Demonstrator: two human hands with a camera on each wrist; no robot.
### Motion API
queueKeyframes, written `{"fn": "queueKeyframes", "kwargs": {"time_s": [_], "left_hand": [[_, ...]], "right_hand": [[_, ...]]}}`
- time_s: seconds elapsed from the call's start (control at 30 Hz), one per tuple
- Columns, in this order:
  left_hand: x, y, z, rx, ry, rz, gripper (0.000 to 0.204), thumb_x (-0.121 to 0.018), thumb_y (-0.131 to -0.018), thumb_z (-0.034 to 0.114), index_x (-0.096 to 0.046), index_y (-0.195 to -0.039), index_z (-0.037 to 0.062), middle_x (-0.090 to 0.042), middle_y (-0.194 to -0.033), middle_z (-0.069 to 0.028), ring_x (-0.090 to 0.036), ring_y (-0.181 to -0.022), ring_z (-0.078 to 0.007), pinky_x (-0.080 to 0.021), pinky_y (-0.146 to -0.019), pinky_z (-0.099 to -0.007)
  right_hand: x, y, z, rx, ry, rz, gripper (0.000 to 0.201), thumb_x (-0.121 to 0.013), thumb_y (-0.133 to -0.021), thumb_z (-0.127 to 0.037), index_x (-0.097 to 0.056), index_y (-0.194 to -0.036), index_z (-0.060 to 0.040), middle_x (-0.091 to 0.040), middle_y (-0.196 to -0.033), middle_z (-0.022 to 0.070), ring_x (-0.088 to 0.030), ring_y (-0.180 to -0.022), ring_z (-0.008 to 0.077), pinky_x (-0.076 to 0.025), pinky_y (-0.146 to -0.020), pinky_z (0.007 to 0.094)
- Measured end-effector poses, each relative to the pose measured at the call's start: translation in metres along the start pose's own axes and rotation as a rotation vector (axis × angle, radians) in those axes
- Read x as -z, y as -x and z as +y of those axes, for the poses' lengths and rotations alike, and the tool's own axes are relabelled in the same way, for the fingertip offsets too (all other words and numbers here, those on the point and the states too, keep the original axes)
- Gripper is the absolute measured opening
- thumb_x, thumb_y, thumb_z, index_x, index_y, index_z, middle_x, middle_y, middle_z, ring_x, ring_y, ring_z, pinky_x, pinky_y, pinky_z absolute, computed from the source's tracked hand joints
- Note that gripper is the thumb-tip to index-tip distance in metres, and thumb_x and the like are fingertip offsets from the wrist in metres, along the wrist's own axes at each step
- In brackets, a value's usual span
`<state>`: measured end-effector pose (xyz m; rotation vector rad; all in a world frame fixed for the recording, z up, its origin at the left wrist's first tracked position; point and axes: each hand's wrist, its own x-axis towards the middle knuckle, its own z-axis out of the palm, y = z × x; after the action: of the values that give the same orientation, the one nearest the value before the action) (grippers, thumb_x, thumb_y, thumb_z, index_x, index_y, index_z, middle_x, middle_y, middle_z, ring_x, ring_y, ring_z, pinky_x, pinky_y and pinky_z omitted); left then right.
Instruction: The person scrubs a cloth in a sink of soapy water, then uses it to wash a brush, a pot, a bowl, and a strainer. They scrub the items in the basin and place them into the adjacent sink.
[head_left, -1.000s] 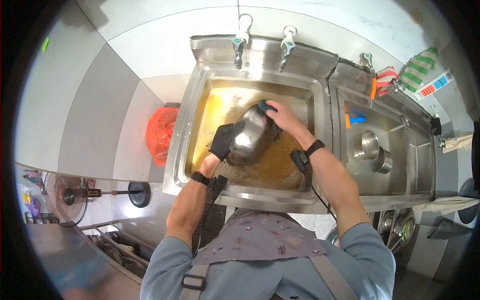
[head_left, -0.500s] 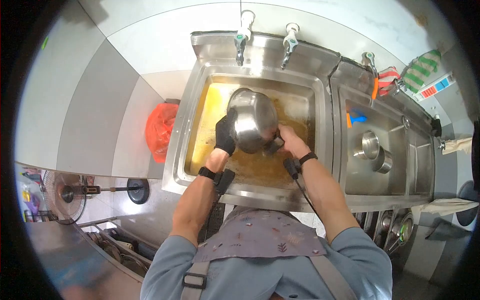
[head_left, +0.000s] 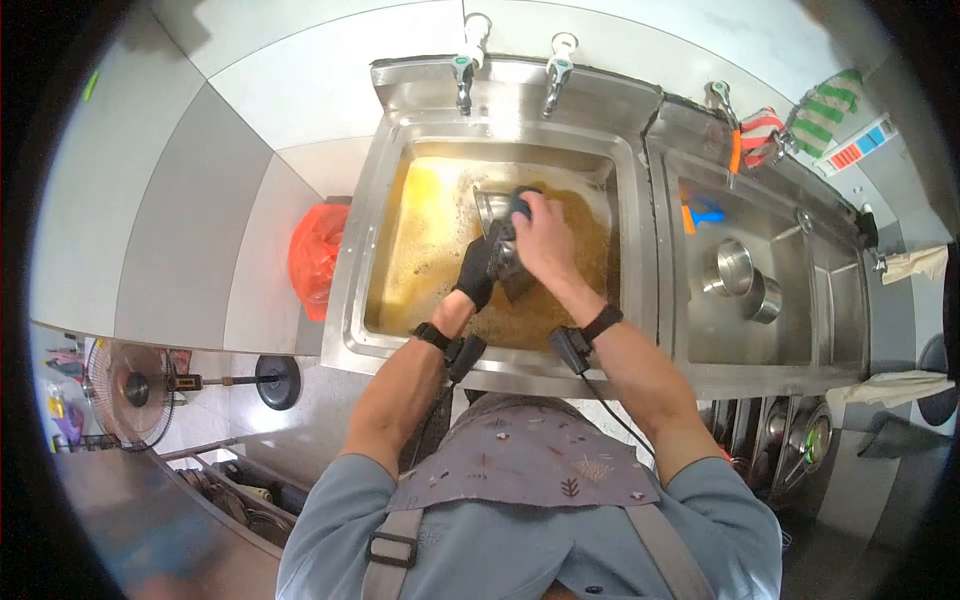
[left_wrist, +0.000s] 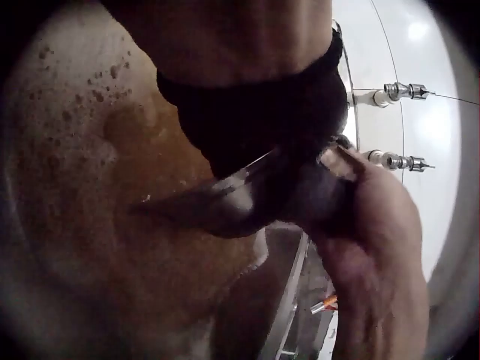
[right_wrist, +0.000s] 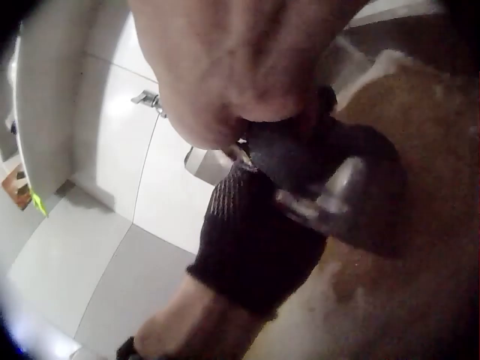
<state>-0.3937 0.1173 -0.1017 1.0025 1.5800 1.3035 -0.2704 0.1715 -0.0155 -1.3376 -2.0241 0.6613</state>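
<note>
A stainless steel pot (head_left: 492,207) is held tilted over the left sink basin (head_left: 345,300), with brownish water under it. My left hand (head_left: 476,272), in a black knit glove, grips the pot's near left side. Bare, my right hand (head_left: 545,240) holds a dark scouring pad (head_left: 523,202) against the pot, close to the left hand's fingers. In the left wrist view the pot's shiny wall (left_wrist: 240,199) shows below the glove. The right wrist view has the gloved hand (right_wrist: 251,232) right beside the pad. Both hands cover much of the pot.
Two taps (head_left: 463,85) rise behind the basin. In the right basin stand small steel pots (head_left: 734,268) and an orange-and-blue tool (head_left: 703,216). A red plastic bag (head_left: 318,262) lies left of the sink. A fan (head_left: 130,392) stands at the lower left.
The pot has been turned from bottom-up to tilted on its side and sits lower in the basin. My right hand has moved from its lower right side up to its top with the pad.
</note>
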Motion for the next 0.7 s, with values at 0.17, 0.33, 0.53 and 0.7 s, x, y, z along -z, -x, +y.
{"fn": "queueKeyframes", "kwargs": {"time_s": [0.17, 0.33, 0.53, 0.7], "left_hand": [[-0.011, -0.015, -0.027, -0.32, 0.17, -0.21, 0.044, -0.047, -0.105, 0.026, -0.044, -0.146, 0.0109, -0.053, -0.139, -0.0152, -0.054, -0.122, -0.0293, -0.043, -0.107, -0.0406], [0.012, -0.002, 0.004, -0.337, 0.561, -0.208, 0.047, -0.043, -0.106, 0.02, -0.034, -0.151, 0.0113, -0.045, -0.146, -0.014, -0.05, -0.128, -0.0291, -0.04, -0.111, -0.0413], [0.048, 0.004, 0.013, 0.061, 0.921, -0.038, 0.041, -0.045, -0.106, 0.03, -0.047, -0.14, 0.006, -0.055, -0.133, -0.0114, -0.056, -0.117, -0.0246, -0.046, -0.102, -0.0374], [0.066, 0.008, 0.018, 0.188, 1.09, 0.072, 0.045, -0.048, -0.106, 0.039, -0.057, -0.13, 0.0016, -0.063, -0.122, -0.0091, -0.06, -0.109, -0.0209, -0.051, -0.094, -0.0342]], "right_hand": [[0.0, 0.043, -0.026, 0.254, -0.052, 0.014, 0.038, -0.067, -0.087, -0.008, -0.054, -0.123, -0.0101, -0.055, -0.111, 0.0237, -0.059, -0.097, 0.0465, -0.051, -0.082, 0.052], [0.007, 0.072, -0.013, 0.391, -0.079, -0.161, 0.04, -0.066, -0.087, -0.007, -0.052, -0.124, -0.0094, -0.054, -0.107, 0.0232, -0.06, -0.091, 0.0485, -0.053, -0.077, 0.0541], [0.029, 0.08, 0.018, 0.367, 0.008, -0.43, 0.042, -0.063, -0.083, -0.003, -0.05, -0.121, -0.0135, -0.055, -0.105, 0.0243, -0.062, -0.086, 0.0499, -0.053, -0.075, 0.0551], [0.027, 0.071, 0.068, 0.391, 0.04, -0.52, 0.036, -0.064, -0.082, -0.005, -0.053, -0.116, -0.0093, -0.063, -0.105, 0.0251, -0.062, -0.096, 0.0475, -0.051, -0.083, 0.0544]]}}
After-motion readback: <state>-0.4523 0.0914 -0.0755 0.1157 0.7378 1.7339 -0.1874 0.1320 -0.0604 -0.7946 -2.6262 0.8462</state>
